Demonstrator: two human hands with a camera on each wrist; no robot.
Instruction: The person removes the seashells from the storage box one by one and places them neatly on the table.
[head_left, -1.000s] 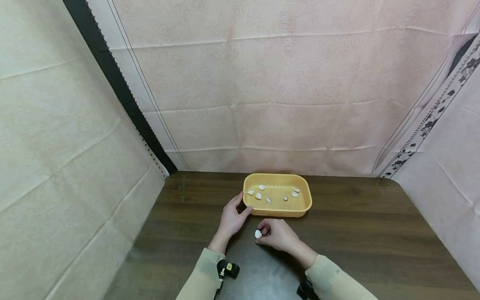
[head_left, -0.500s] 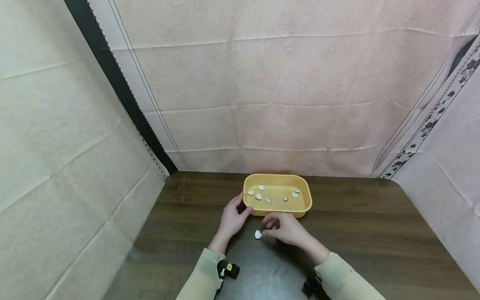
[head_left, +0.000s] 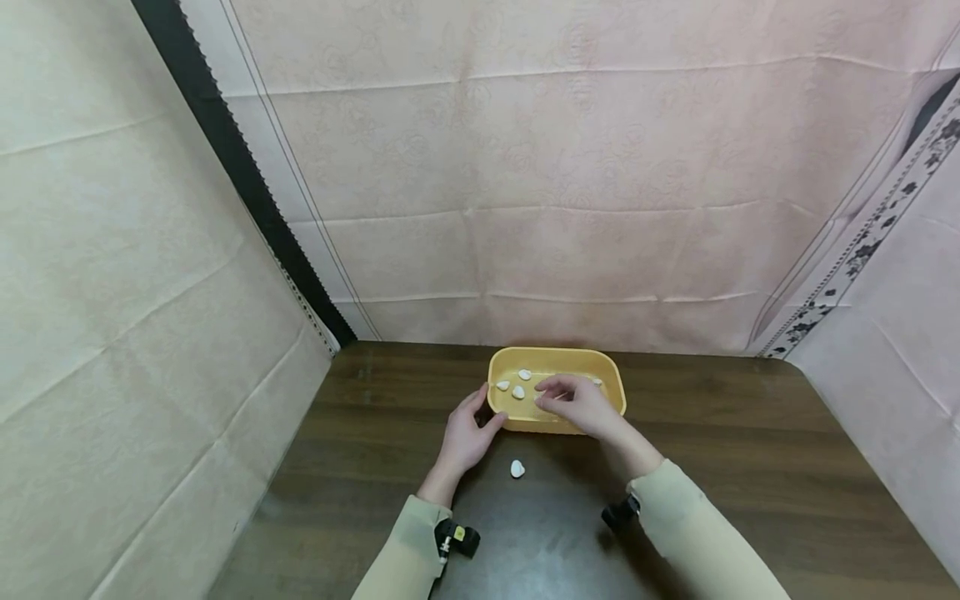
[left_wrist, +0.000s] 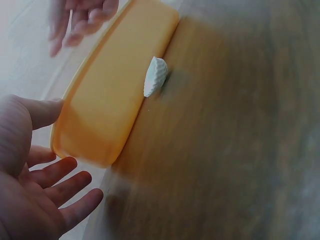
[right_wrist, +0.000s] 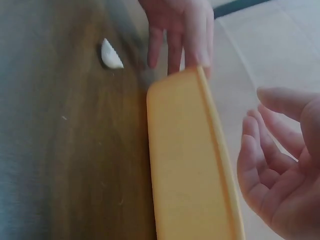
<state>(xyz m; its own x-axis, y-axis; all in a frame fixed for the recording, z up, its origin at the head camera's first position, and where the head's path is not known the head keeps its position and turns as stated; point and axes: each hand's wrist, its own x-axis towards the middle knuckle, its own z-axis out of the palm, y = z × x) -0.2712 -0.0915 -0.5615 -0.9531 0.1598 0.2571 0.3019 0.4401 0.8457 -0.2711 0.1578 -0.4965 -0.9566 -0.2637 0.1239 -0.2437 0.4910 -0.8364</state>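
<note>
A white ridged seashell [head_left: 517, 469] lies on the table in front of a yellow plastic tray [head_left: 555, 426]; its ridges show in the left wrist view, on the seashell [left_wrist: 156, 77]. My left hand [head_left: 467, 432] rests at the tray's left front corner, thumb and forefinger touching it and the other fingers spread. Inside the tray, my right hand [head_left: 581, 402] reaches over the floor with fingers slightly bent. The right wrist view shows a gap between thumb and fingertips of the right hand [right_wrist: 282, 155], with nothing visible in it. Several small shells [head_left: 518, 392] lie in the tray, some hidden by this hand.
The dark wooden table [head_left: 712, 450] runs back to a pale cloth wall [head_left: 555, 208]. Cloth also hangs on the left side [head_left: 150, 333] and the right side [head_left: 892, 350]. The tray stands near the table's back edge.
My right hand has let go of the white seashell on the table and moved up and forward over the tray. My left hand has stayed at the tray's corner.
</note>
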